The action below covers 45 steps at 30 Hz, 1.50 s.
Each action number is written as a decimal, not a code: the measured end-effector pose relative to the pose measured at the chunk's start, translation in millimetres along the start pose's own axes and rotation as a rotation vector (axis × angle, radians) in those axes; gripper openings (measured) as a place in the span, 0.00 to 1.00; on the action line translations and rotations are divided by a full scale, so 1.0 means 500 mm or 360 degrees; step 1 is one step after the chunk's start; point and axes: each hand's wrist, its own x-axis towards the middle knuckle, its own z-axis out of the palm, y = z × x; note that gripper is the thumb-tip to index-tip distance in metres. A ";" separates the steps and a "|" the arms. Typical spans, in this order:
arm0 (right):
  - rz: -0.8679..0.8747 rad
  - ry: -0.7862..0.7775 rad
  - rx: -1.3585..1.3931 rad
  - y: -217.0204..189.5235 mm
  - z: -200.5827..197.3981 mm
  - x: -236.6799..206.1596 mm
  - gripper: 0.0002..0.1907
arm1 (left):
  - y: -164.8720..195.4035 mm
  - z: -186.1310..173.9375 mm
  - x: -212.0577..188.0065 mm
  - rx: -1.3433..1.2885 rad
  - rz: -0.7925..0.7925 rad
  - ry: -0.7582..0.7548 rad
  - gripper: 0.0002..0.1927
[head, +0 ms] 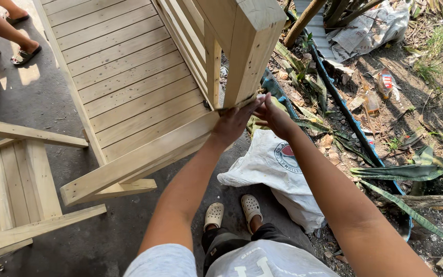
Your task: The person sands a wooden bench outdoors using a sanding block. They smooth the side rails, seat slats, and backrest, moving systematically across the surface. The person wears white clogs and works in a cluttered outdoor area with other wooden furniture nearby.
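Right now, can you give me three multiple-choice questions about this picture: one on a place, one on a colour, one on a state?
1. Where does the white sack lie?
A. On the bench seat
B. On the ground by the person's feet
C. On the small chair at the left

2. What colour are the person's clogs?
A. Cream
B. Black
C. Red

3. How is the bench placed?
A. Flat on all its legs
B. Tipped, with a leg raised to the hands
C. Broken into loose boards

Answers:
1. B, the sack rests on the dark floor just right of the clogs.
2. A, both clogs are pale cream.
3. B, the left hand and right hand meet at the joint under the raised leg, and the slats slope.
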 end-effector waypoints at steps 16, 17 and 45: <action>0.0123 -0.0235 -0.0667 0.016 -0.019 -0.055 0.39 | -0.033 -0.028 -0.086 -0.1184 -0.0476 0.0009 0.28; 0.0111 -0.0283 -0.0692 0.022 -0.003 -0.048 0.38 | -0.050 -0.039 -0.110 -0.1086 -0.0510 0.0047 0.26; -0.0402 -0.0095 -0.0549 -0.006 0.160 0.010 0.26 | -0.149 -0.152 -0.368 -0.0533 -0.1496 -0.0354 0.43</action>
